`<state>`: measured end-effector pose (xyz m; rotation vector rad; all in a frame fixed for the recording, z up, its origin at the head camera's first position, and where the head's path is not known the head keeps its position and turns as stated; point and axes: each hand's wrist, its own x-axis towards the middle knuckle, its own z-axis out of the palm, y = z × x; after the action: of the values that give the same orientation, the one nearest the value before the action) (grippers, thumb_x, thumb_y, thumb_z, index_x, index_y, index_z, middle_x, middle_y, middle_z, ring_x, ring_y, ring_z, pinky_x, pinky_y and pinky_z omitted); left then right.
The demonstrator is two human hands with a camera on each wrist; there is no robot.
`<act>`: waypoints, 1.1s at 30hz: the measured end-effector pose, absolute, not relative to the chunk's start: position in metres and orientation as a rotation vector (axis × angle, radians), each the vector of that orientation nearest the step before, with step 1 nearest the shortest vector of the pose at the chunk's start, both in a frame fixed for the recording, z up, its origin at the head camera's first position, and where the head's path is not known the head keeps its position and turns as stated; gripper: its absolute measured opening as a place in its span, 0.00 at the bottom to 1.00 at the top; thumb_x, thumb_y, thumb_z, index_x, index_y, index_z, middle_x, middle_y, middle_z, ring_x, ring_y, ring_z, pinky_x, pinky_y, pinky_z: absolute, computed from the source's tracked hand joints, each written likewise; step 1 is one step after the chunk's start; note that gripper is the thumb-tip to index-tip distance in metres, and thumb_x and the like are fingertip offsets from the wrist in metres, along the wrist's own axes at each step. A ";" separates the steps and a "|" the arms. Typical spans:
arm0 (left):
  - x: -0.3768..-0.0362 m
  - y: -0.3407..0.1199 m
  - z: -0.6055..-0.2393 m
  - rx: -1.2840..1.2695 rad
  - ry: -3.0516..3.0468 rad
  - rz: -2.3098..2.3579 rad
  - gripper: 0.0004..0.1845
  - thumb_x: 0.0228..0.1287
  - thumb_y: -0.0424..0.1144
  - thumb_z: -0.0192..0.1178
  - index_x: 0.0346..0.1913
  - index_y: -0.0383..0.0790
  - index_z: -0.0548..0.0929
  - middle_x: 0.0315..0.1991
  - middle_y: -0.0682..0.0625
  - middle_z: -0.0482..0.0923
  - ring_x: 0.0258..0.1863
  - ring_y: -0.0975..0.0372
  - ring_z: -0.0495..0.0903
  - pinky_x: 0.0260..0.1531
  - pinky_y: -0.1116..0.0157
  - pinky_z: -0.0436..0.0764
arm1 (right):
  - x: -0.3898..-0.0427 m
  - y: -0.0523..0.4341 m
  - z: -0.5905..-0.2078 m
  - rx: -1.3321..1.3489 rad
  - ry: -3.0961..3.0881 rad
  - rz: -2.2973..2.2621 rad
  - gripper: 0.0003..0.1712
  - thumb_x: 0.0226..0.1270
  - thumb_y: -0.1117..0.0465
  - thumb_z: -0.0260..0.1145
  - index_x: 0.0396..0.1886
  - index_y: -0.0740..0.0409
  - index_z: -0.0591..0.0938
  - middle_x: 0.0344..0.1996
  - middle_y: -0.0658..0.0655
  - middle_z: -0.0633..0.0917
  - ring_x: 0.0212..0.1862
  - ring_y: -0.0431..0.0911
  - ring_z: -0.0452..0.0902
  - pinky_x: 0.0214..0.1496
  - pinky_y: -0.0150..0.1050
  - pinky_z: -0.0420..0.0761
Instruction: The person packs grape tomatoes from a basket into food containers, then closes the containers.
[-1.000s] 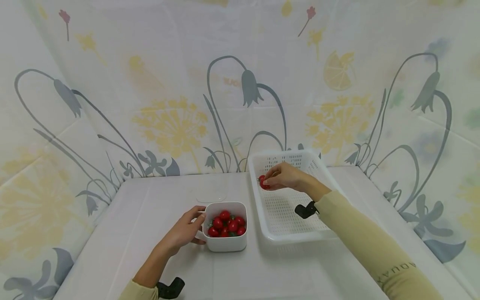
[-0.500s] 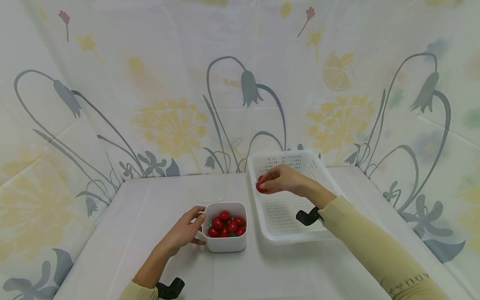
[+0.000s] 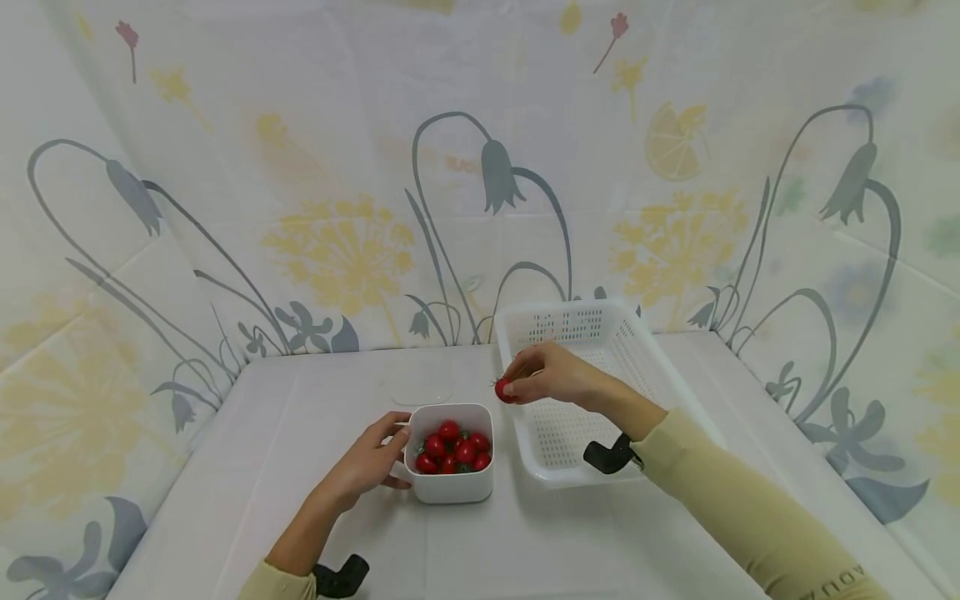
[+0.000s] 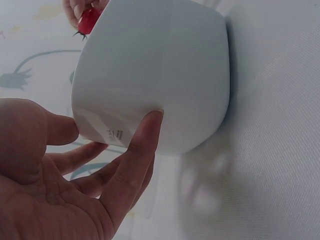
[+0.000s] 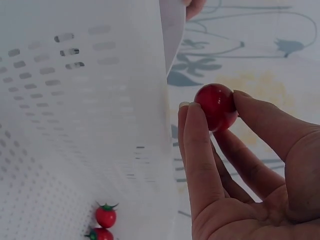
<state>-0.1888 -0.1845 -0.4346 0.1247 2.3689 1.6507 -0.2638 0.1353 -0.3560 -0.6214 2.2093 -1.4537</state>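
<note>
The white-clothed table (image 3: pixel 300 433) carries two containers side by side. On the right, reaching toward the far edge, sits the white perforated basket (image 3: pixel 570 310). What shows of its floor in the head view is bare. Left of it and nearer stands the smaller white bowl (image 3: pixel 452 490), filled with a heap of cherry tomatoes (image 3: pixel 452 446).

The left hand (image 3: pixel 367 467) rests against the bowl's left side, thumb and fingers lying lightly along the wall rather than clamping it, as if steadying it. The right hand (image 3: pixel 558 375) hangs over the basket's left rim with a narrow pinch. Thumb and two fingertips are closed round a single red tomato (image 3: pixel 504 390), which is in the air between the basket's edge and the far right corner of the bowl and touches neither.

Two more small tomatoes (image 5: pixel 105 216) show low in the right wrist view, by the basket's wall. I cannot tell whether they lie inside it.

By my reckoning nearly all the fruit is in the bowl, one piece is in the fingers, and perhaps a couple are elsewhere.
</note>
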 end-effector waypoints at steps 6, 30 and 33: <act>-0.188 -0.185 -0.434 0.136 2.357 1.658 0.21 0.82 0.40 0.48 0.70 0.37 0.69 0.68 0.34 0.69 0.47 0.50 0.83 0.32 0.52 0.90 | -0.255 0.127 -0.356 -0.664 2.206 -1.450 0.14 0.69 0.64 0.68 0.50 0.67 0.85 0.46 0.61 0.87 0.45 0.55 0.88 0.54 0.45 0.87; -0.188 -0.184 -0.432 0.144 2.341 1.667 0.20 0.82 0.39 0.48 0.70 0.36 0.69 0.68 0.32 0.68 0.47 0.49 0.83 0.32 0.52 0.90 | -0.226 0.058 -0.384 -0.833 2.522 -1.095 0.10 0.65 0.64 0.73 0.44 0.61 0.87 0.39 0.53 0.87 0.42 0.45 0.82 0.45 0.39 0.88; -0.187 -0.184 -0.432 0.139 2.338 1.667 0.20 0.82 0.39 0.48 0.70 0.36 0.69 0.68 0.32 0.68 0.47 0.49 0.83 0.33 0.52 0.90 | -0.223 0.050 -0.390 -0.858 2.549 -1.050 0.10 0.65 0.64 0.73 0.44 0.61 0.86 0.39 0.54 0.87 0.42 0.46 0.80 0.45 0.39 0.88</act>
<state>-0.1874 -0.1844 -0.4320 0.1389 2.3382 1.6675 -0.2228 0.0505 -0.3901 -0.8580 2.5494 -1.0498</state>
